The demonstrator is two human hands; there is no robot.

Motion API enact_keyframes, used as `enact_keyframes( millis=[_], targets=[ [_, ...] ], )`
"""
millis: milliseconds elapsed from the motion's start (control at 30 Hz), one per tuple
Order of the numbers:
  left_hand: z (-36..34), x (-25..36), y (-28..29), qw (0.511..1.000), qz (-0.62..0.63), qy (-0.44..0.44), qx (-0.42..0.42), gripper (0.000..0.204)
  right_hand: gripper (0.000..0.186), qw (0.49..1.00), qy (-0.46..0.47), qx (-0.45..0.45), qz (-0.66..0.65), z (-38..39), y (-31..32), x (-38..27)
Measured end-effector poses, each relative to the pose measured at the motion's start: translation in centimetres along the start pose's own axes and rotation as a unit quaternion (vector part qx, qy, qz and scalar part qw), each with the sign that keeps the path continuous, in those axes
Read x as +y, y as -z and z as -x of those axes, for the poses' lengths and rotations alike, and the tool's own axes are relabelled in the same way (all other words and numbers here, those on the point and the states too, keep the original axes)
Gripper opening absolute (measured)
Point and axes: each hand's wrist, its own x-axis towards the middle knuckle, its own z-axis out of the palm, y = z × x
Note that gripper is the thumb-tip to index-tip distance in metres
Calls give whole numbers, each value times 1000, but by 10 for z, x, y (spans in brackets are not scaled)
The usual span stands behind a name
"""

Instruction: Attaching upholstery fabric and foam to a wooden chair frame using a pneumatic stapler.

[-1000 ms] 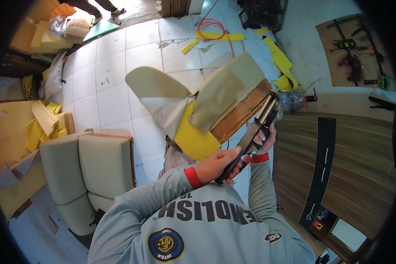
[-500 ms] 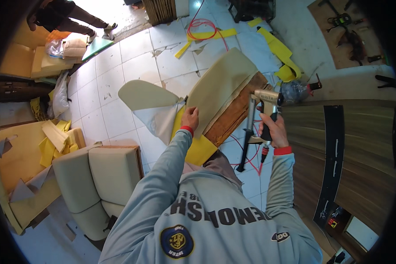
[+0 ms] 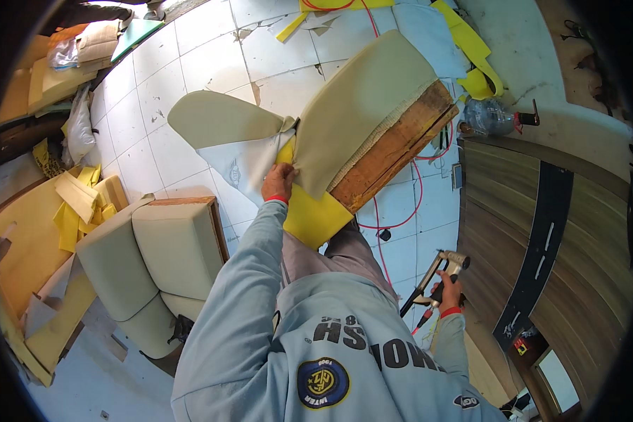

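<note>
A curved seat panel with a beige upholstery cover (image 3: 362, 105) leans across my lap, its bare wooden frame (image 3: 394, 158) showing along the right side. Yellow foam (image 3: 315, 214) pokes out beneath the cover at the near end. My left hand (image 3: 279, 181) is closed at the cover's left edge, beside the foam; the exact pinch is partly hidden. A loose flap (image 3: 221, 119), beige with a white backing, spreads out to the left of it. Low at my right side, my right hand (image 3: 450, 292) grips a pneumatic staple gun (image 3: 439, 274), away from the panel.
A red air hose (image 3: 420, 190) loops over the tiled floor. Beige padded seats (image 3: 172, 246) stand at left, near yellow foam offcuts (image 3: 77, 211). A clear plastic bottle (image 3: 489, 116) lies at upper right, above a wood-grain panel (image 3: 499, 211).
My right hand has lowered the staple gun from beside the wooden frame to my right hip. My left hand has shifted left, from the cover's face to its edge by the foam.
</note>
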Motion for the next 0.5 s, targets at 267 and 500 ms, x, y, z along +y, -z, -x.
enact_keyframes(
  millis=[267,500],
  targets=[
    [-18,22,17,987,-111,-116,-2,14,29,999,-17,21,34,2,6,39],
    [-57,27,23,909,-300,-276,-88,14,27,997,32,-32,56,6,-25,11]
  ],
)
